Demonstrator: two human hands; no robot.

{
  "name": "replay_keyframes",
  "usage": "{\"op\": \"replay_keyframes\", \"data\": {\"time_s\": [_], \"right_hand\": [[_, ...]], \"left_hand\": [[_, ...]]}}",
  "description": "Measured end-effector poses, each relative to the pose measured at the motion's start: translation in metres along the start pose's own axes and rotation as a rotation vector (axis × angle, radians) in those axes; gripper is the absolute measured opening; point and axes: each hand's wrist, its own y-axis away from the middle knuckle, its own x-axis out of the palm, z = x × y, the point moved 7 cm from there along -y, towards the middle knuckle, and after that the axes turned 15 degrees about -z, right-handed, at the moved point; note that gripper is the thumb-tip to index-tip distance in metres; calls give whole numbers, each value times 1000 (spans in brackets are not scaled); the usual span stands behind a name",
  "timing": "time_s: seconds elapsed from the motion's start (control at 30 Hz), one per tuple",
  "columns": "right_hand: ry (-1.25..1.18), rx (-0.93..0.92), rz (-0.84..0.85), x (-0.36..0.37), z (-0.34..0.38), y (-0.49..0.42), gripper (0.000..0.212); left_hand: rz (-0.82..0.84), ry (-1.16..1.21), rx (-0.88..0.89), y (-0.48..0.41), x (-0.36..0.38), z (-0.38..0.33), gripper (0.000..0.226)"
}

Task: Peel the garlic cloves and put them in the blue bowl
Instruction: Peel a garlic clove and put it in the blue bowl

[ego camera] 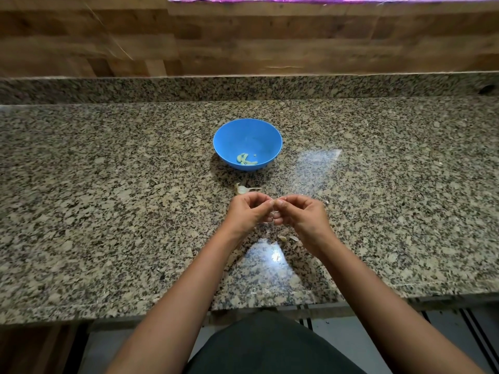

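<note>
The left hand [249,211] and right hand [302,214] meet above the counter [108,184], each grip closed in a fingertip pinch on one garlic clove [273,202]. It is mostly hidden, so its axis is unclear. At 12 o'clock lies an unpeeled piece [244,189], its tail pointing to 3 o'clock. Beyond it, the blue bowl [248,130] holds peeled cloves [246,159].

A speckled granite countertop [108,184] carries a blue bowl [249,129] at frame centre, a garlic piece [243,189] just below it, and peel scraps [282,238] lower still.
</note>
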Motion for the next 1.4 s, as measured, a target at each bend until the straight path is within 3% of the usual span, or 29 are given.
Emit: {"op": "replay_keyframes", "data": {"time_s": [0.17, 0.37, 0.83, 1.0, 1.1, 1.3, 1.4], "right_hand": [[-30, 44, -31, 4, -6, -2, 10], [246, -127, -39, 7, 1, -1, 12], [130, 107, 98, 6, -6, -4, 14], [129, 129, 119, 2, -7, -10, 13], [320, 48, 110, 1, -6, -10, 12], [1107, -459, 99, 9, 2, -14, 13], [1133, -409, 122, 2, -6, -17, 9]], "left_hand": [[-40, -10, -10, 0, 4, -1, 9], [-88, -15, -33, 2, 2, 0, 10], [1, -113, -30, 3, 5, 0, 12], [31, -82, -105, 1, 7, 7, 9], [45, -96, -126, 1, 10, 10, 9], [68, -179, -138, 1, 15, 13, 11], [63, -231, -115, 0, 14, 8, 11]]}}
